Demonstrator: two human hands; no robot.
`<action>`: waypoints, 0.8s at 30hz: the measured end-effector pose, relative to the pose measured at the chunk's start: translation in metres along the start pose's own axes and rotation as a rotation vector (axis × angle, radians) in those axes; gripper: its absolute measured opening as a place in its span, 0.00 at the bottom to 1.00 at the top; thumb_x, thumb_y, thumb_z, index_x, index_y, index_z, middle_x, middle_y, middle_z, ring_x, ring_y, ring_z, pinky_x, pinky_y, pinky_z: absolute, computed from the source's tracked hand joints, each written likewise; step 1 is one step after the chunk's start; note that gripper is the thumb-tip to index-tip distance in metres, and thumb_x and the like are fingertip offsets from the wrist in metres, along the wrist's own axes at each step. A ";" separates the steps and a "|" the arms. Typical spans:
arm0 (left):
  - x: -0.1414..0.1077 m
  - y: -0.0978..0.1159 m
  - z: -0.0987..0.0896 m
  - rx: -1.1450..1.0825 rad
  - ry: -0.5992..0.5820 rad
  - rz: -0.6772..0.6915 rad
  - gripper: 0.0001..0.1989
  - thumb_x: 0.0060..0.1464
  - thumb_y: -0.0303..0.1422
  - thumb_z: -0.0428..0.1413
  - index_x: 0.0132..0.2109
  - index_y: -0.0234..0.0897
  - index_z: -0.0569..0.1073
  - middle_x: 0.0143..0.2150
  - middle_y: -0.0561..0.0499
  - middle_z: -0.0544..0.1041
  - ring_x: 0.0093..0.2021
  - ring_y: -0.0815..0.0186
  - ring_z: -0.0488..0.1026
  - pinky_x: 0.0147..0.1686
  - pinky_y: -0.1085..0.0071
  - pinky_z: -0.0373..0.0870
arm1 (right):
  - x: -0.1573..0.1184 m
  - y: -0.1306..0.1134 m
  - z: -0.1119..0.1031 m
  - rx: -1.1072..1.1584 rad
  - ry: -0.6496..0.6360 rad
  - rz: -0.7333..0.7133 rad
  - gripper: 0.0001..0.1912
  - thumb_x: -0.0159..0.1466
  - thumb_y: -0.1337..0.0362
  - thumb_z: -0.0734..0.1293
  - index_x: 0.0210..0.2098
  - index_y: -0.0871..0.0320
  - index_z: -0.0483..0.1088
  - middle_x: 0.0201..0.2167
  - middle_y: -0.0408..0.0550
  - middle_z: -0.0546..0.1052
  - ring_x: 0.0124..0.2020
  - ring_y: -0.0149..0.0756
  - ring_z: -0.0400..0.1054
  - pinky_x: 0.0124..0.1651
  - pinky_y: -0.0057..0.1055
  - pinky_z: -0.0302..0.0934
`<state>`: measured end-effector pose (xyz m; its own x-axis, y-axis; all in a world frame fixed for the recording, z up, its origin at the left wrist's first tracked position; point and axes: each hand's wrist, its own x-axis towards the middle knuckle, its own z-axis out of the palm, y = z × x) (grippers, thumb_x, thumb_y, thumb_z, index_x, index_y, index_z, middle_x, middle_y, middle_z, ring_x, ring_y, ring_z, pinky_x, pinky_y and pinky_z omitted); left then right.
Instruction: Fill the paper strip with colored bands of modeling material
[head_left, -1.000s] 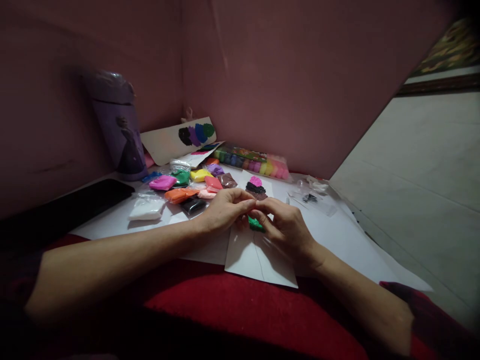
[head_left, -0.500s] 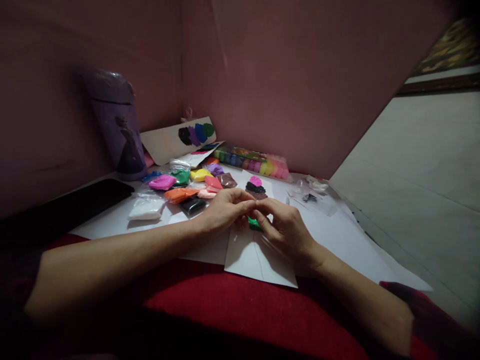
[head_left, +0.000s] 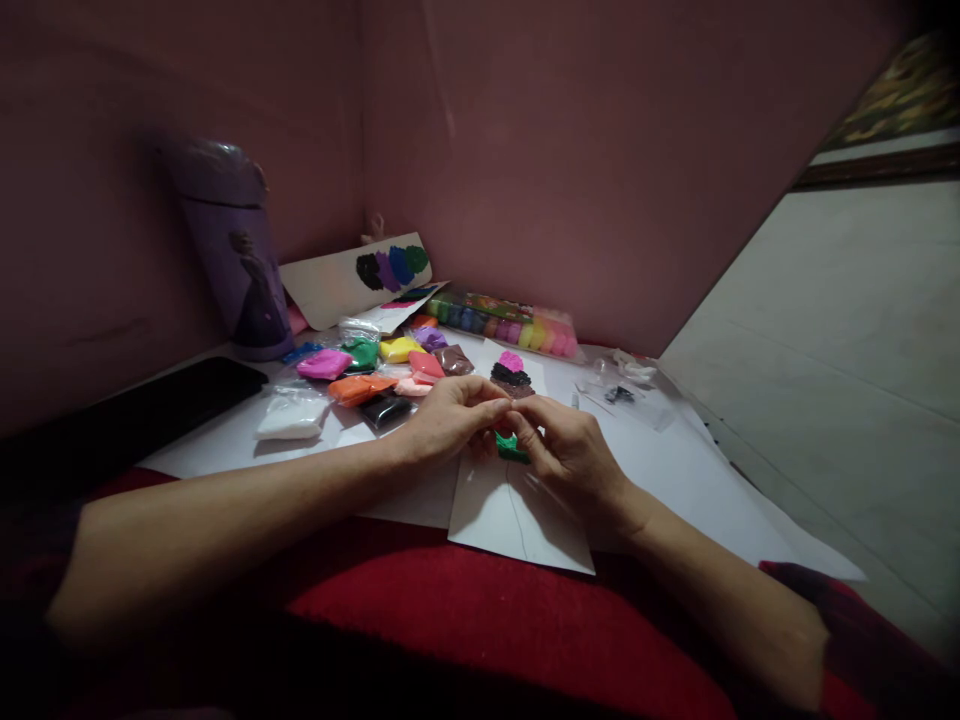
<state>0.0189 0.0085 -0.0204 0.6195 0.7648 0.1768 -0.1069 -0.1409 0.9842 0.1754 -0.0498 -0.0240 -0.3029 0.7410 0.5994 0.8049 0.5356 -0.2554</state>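
My left hand [head_left: 466, 412] and my right hand [head_left: 564, 440] meet fingertip to fingertip above a white paper strip [head_left: 517, 525]. Both are closed in a pinch; whatever sits between the fingertips is too small or hidden to name. Under and behind the fingers, patches of clay-like material lie on the strip: a pink patch [head_left: 511, 362] at the far end, a black patch [head_left: 511, 376], a brown patch partly covered by the hands, and a green patch [head_left: 513, 448] seen below my fingers. A thin drawn line runs down the strip's near part.
Bags of coloured clay, among them a white bag [head_left: 292, 414] and an orange bag [head_left: 361, 389], lie to the left. Behind stand a purple tumbler [head_left: 244, 260] and a painted card [head_left: 337, 283]. A long multicoloured pack [head_left: 502, 322] rests by the wall; clear plastic [head_left: 637, 405] lies right.
My right thumb and fingers have shifted slightly, so more of the green patch shows beneath them. Both hands otherwise stay in place.
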 end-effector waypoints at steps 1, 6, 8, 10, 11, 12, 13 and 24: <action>0.000 0.000 0.000 0.007 0.000 -0.003 0.11 0.52 0.35 0.56 0.36 0.28 0.71 0.23 0.53 0.71 0.19 0.74 0.68 0.19 0.78 0.63 | 0.000 0.000 0.000 -0.008 -0.010 0.006 0.10 0.67 0.65 0.58 0.36 0.60 0.70 0.31 0.48 0.75 0.31 0.34 0.68 0.34 0.29 0.59; 0.000 -0.001 0.000 0.036 -0.005 0.003 0.15 0.51 0.39 0.57 0.36 0.28 0.70 0.22 0.52 0.71 0.17 0.74 0.66 0.17 0.78 0.61 | 0.000 -0.003 -0.001 -0.086 -0.085 0.050 0.09 0.66 0.65 0.59 0.42 0.60 0.69 0.35 0.50 0.76 0.35 0.37 0.70 0.36 0.32 0.60; 0.000 -0.003 -0.001 0.040 -0.009 0.006 0.16 0.51 0.41 0.57 0.37 0.28 0.71 0.23 0.52 0.71 0.18 0.73 0.66 0.17 0.77 0.61 | 0.000 -0.004 -0.001 -0.110 -0.111 0.065 0.10 0.66 0.64 0.59 0.44 0.60 0.68 0.35 0.50 0.76 0.35 0.38 0.70 0.36 0.32 0.60; 0.001 -0.004 -0.001 0.040 -0.008 0.001 0.17 0.51 0.42 0.57 0.38 0.28 0.71 0.23 0.52 0.71 0.18 0.72 0.67 0.17 0.77 0.61 | 0.000 -0.005 -0.001 -0.111 -0.131 0.076 0.11 0.66 0.63 0.59 0.45 0.60 0.68 0.35 0.51 0.76 0.35 0.38 0.70 0.36 0.32 0.60; 0.001 -0.004 -0.002 0.039 -0.005 -0.001 0.18 0.51 0.42 0.57 0.38 0.28 0.71 0.23 0.52 0.71 0.18 0.72 0.67 0.18 0.77 0.61 | 0.000 -0.005 -0.001 -0.108 -0.139 0.081 0.11 0.66 0.63 0.59 0.45 0.60 0.67 0.35 0.51 0.76 0.35 0.38 0.70 0.35 0.32 0.60; 0.001 -0.004 -0.002 0.040 0.001 -0.002 0.18 0.50 0.42 0.57 0.38 0.28 0.71 0.23 0.52 0.71 0.19 0.72 0.67 0.18 0.77 0.61 | 0.000 -0.005 -0.001 -0.104 -0.145 0.085 0.11 0.66 0.63 0.59 0.45 0.59 0.67 0.35 0.50 0.76 0.35 0.38 0.70 0.35 0.32 0.60; 0.001 -0.004 -0.002 0.042 0.006 -0.002 0.18 0.50 0.42 0.58 0.38 0.28 0.71 0.23 0.51 0.71 0.19 0.72 0.67 0.18 0.77 0.61 | 0.000 -0.005 -0.002 -0.100 -0.147 0.088 0.11 0.66 0.63 0.59 0.45 0.59 0.67 0.35 0.50 0.76 0.35 0.38 0.70 0.35 0.32 0.60; 0.000 -0.003 -0.001 0.011 0.002 -0.008 0.17 0.50 0.41 0.58 0.37 0.28 0.71 0.24 0.52 0.71 0.19 0.74 0.66 0.19 0.77 0.60 | 0.001 -0.007 -0.004 -0.060 -0.153 0.098 0.09 0.65 0.66 0.61 0.44 0.58 0.67 0.35 0.49 0.76 0.34 0.36 0.69 0.36 0.31 0.60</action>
<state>0.0190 0.0095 -0.0233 0.6185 0.7674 0.1692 -0.0934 -0.1420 0.9855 0.1714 -0.0547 -0.0191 -0.2916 0.8438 0.4505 0.8620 0.4360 -0.2587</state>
